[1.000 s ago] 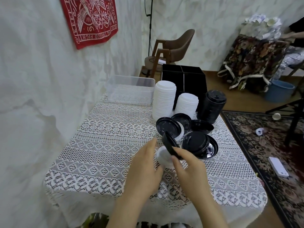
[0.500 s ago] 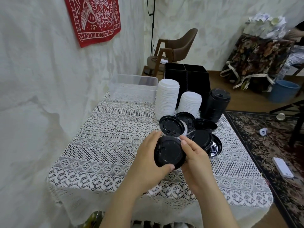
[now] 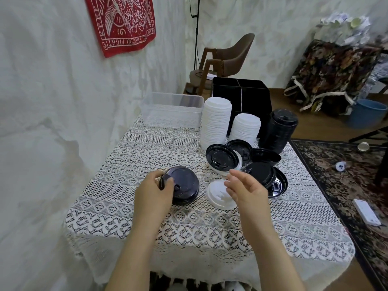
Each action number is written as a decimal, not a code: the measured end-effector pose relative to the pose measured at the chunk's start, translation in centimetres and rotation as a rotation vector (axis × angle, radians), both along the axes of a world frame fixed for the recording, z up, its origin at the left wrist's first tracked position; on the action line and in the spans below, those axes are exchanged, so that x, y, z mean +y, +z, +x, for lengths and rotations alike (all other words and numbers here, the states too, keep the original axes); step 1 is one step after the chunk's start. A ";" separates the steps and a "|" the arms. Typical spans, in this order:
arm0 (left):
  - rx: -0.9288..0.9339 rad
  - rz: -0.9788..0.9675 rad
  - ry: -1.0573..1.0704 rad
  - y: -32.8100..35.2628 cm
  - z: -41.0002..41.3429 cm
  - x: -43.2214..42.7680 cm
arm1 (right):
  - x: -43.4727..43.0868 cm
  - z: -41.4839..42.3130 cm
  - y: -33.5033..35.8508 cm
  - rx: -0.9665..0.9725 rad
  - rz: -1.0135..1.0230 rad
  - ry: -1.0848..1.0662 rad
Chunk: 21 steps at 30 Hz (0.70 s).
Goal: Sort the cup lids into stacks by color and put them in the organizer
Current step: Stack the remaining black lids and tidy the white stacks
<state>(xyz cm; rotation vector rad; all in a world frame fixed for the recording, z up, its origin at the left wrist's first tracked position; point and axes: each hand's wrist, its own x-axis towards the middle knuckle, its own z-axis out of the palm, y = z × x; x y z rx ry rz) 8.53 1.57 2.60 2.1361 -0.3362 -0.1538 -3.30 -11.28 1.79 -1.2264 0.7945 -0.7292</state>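
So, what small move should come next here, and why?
Probably the right hand lowers onto the loose white lid just beneath it and pinches it: that hand is open and empty, while the left hand grips the short black stack.

White lettering runs round the border of the red wall cloth (image 3: 123, 22). Up its left edge stands "KEEP", with the letters turned sideways and the words after it cut off by the top of the view. Along the bottom edge, upside down, "FIGHT" reads clearly. The word before it seems to end in "OOD". Any moulded marks on the black lids (image 3: 184, 182) are too small to read.
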 end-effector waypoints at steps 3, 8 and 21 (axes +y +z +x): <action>-0.109 0.203 0.016 -0.5 0.2 0.7 | -0.3 -0.1 0.3 -0.042 0.007 -0.063; -0.143 0.512 -0.022 -0.9 0.5 1.7 | -1.0 -0.5 0.1 -0.057 -0.018 -0.101; -0.018 0.391 -0.559 -0.5 1.0 1.9 | -1.4 0.2 -0.8 0.297 -0.570 -0.042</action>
